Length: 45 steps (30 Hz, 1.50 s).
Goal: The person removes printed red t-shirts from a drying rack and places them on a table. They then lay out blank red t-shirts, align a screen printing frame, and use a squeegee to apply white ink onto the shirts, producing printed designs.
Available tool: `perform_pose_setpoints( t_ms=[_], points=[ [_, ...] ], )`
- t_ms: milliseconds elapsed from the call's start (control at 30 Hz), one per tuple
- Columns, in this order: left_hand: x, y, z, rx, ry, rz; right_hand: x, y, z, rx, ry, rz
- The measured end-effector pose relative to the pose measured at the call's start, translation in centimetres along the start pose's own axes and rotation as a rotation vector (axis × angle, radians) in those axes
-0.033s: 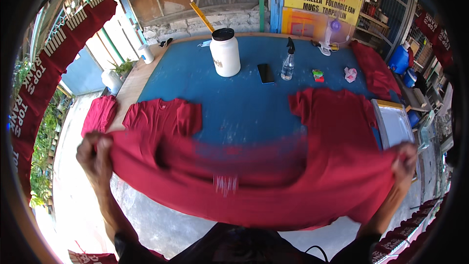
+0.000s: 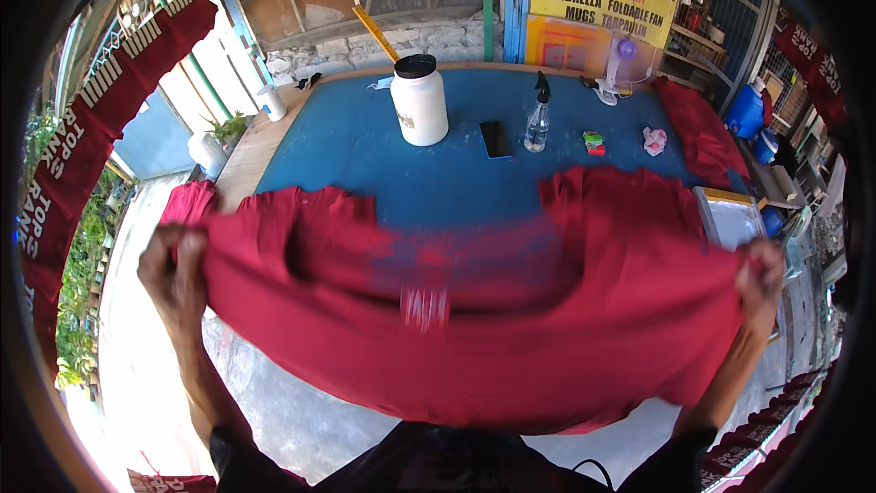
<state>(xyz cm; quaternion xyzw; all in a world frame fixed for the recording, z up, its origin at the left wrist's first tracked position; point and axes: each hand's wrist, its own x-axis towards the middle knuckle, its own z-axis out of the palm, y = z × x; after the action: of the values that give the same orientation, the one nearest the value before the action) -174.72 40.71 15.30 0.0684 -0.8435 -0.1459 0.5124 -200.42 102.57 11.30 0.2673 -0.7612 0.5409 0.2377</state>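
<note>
Our left hand and right hand, both curled tightly on opposite ends of a blurred red shirt, sit slightly higher than a moment ago, so it stretches wide between us and the blue table, hiding more of two other shirts there.

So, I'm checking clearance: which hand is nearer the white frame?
Right: the right hand partly overlaps the white frame in view; the left hand is far to its left.
</note>
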Motion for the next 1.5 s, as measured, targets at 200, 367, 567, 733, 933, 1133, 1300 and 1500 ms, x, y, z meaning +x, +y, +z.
perform_pose_setpoints(
  t_ms=[200,367,567,733,933,1133,1300,1500],
  points=[
    [10.6,-5.8,16.1,-0.151,-0.180,-0.060,15.6,6.0,10.4,-0.214,-0.208,-0.085],
    [8.6,-15.4,33.0,-0.246,-0.440,-0.097,18.2,21.1,21.6,-0.146,-0.443,0.205],
    [-1.6,-24.0,49.8,-0.034,-0.587,-0.160,12.3,38.1,34.2,-0.488,-0.438,0.344],
    [-7.3,-27.0,55.5,-0.008,-0.531,-0.125,7.6,43.1,37.8,-0.620,-0.192,0.260],
    [-8.0,-27.9,55.7,0.093,-0.644,-0.090,7.6,43.6,37.7,-0.629,-0.259,0.364],
    [-5.5,-24.1,54.3,0.274,-0.676,-0.103,9.9,38.7,37.8,-0.768,-0.309,0.189],
    [-14.6,-16.7,43.2,0.125,-0.435,-0.110,-0.4,28.9,32.0,-0.533,-0.155,0.022],
    [-29.8,-5.3,21.6,0.232,-0.678,-0.810,-22.9,12.5,22.8,-0.595,-0.351,0.782]
  ],
)
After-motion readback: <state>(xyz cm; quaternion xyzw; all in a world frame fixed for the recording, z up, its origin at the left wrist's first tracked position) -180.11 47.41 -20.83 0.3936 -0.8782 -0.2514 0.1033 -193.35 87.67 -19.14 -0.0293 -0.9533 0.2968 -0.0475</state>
